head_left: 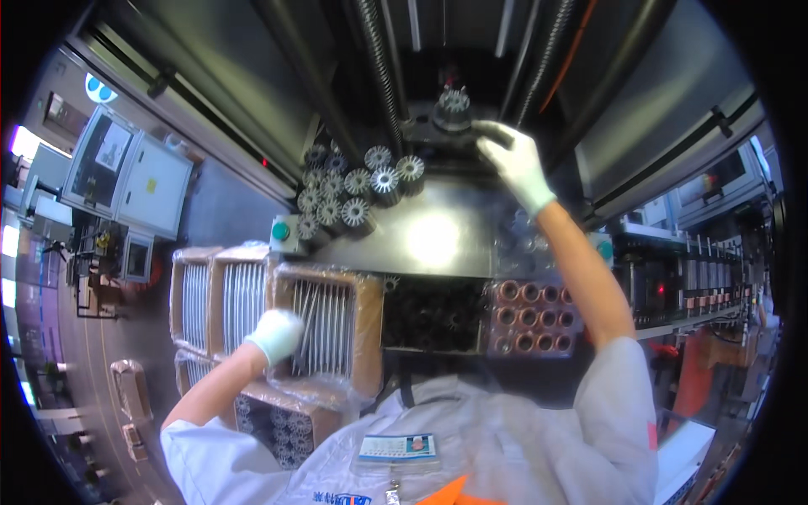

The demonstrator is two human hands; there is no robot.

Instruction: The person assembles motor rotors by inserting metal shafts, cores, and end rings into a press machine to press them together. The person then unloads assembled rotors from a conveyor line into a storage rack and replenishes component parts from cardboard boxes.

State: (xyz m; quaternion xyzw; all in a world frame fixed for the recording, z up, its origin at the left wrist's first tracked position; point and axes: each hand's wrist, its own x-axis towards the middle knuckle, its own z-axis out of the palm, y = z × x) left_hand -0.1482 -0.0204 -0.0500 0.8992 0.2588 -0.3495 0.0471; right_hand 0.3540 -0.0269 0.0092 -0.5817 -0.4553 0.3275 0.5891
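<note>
Standing apart, the thumb and forefinger of the white-gloved right hand leave a small gap, with nothing visibly pinched between them. Their dark-stained tips point toward 9 or 10 o'clock, as the wearer looks down. At about 11 o'clock, just beyond those tips, sits a grey, round slotted metal core, its toothed face upward and its long axis apparently upright. It rests on a dark, round metal holder just beside the fingertips; whether they touch it cannot be told. The right hand is clearly the nearer one to this core.

Well apart, toward 7 or 8 o'clock, the white-gloved left hand lies over the near-left part of a plastic-wrapped brown cardboard box. Its fingers are blurred and turned away, so whether they spread, press together or grip cannot be told. Slender silvery metal rods fill that box at 3 o'clock from the hand, mostly aligned between 12 and 6, a few leaning toward 1.

Farther out, at 8 o'clock from the right fingertips, a cluster of grey slotted cylinders stands on end beside a shiny steel plate. At 6 o'clock, copper-coloured rings sit in rows.
</note>
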